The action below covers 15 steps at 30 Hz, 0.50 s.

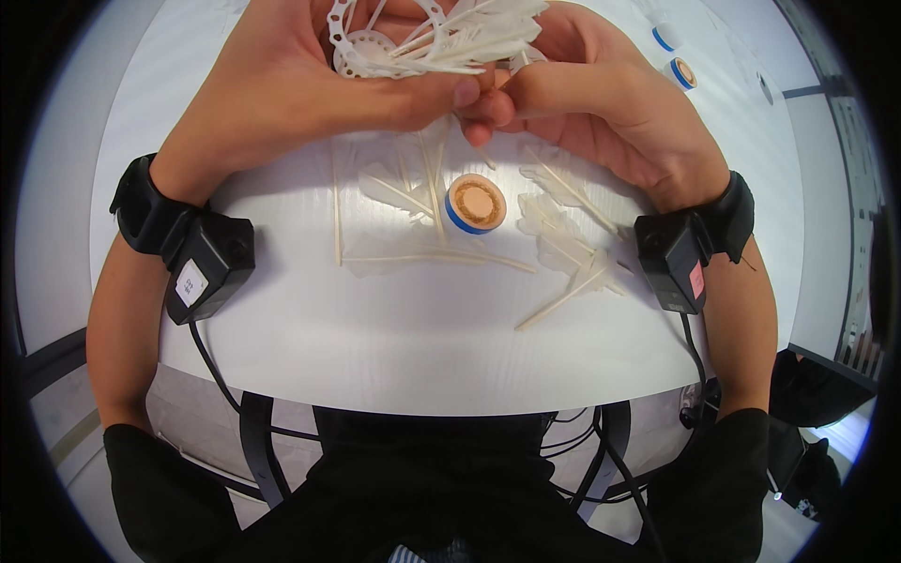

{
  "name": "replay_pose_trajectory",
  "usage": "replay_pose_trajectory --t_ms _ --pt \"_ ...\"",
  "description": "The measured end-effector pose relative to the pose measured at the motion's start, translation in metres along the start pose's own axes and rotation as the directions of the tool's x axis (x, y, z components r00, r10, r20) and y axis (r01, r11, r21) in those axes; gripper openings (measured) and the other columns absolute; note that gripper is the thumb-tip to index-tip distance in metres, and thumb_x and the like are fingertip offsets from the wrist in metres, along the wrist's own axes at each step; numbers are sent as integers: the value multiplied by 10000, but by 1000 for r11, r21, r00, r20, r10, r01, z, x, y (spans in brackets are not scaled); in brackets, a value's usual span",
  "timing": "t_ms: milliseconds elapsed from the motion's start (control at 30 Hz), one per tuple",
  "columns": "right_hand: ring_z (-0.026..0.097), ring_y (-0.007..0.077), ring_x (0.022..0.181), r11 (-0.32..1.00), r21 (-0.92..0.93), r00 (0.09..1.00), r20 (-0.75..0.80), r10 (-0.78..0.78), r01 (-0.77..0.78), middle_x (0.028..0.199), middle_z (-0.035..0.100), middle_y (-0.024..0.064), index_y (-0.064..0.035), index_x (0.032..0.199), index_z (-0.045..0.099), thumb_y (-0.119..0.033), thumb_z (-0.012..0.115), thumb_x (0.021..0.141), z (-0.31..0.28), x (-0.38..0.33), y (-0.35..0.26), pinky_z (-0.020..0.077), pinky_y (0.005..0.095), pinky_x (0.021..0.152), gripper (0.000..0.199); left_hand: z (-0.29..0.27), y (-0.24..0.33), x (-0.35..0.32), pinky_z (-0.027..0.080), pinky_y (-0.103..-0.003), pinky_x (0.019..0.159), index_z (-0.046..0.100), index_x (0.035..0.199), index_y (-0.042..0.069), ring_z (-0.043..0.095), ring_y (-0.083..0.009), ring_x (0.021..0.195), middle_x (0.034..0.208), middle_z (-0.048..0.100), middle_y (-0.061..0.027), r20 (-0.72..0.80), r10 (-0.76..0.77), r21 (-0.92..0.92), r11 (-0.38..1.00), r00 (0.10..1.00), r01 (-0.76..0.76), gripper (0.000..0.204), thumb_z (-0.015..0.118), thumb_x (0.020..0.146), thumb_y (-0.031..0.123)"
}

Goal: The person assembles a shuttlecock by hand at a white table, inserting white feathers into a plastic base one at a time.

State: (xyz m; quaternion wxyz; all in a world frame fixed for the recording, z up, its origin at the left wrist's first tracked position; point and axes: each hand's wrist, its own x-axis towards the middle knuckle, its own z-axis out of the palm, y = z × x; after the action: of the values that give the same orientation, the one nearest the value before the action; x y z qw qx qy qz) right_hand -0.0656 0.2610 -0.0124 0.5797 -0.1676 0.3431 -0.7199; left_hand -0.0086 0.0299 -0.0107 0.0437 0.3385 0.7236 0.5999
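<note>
At the top of the head view, my left hand (310,94) is closed around a white plastic skeleton with perforated rings (364,53). White feathers (483,36) fan out to the right from the same bundle. My right hand (601,80) is closed, thumb and fingers pinching at the feather ends beside the left thumb; exactly what sits in the pinch is hidden. Below the hands, a round cork shuttlecock base (476,204) with a blue band stands on the white table (375,347). Loose feathers (563,235) lie around it.
Another blue-banded cork base (683,73) and a white piece with a blue band (664,38) are at the far right. Black devices (214,267) are strapped to both wrists, their cables hanging past the table's curved near edge.
</note>
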Motion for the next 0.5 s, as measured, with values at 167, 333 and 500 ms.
replay_pose_trajectory --t_ms 167,333,500 --pt "672 241 985 998 -69 1000 9 -10 10 1129 635 182 94 1322 477 92 633 874 3 0 -3 558 352 940 475 1 -6 -2 555 -277 904 567 1192 -9 676 -131 1010 1129 692 -99 -34 15 6 1000 999 -15 555 879 737 53" --pt "661 227 1032 970 -245 997 -80 -22 2 1179 625 169 90 1329 477 26 676 887 19 -1 0 545 328 962 488 -4 -15 -3 554 -251 840 553 1176 -12 666 -113 937 1091 667 -77 -20 84 6 996 996 -84 580 902 724 89" --pt "654 201 1039 917 -388 964 -266 -17 -91 1173 631 153 79 1305 492 -39 732 883 30 -1 -6 531 293 957 499 -8 -13 -1 538 -209 762 538 1099 -8 646 -99 851 1023 641 -61 41 176 225 957 983 -181 517 897 745 110"
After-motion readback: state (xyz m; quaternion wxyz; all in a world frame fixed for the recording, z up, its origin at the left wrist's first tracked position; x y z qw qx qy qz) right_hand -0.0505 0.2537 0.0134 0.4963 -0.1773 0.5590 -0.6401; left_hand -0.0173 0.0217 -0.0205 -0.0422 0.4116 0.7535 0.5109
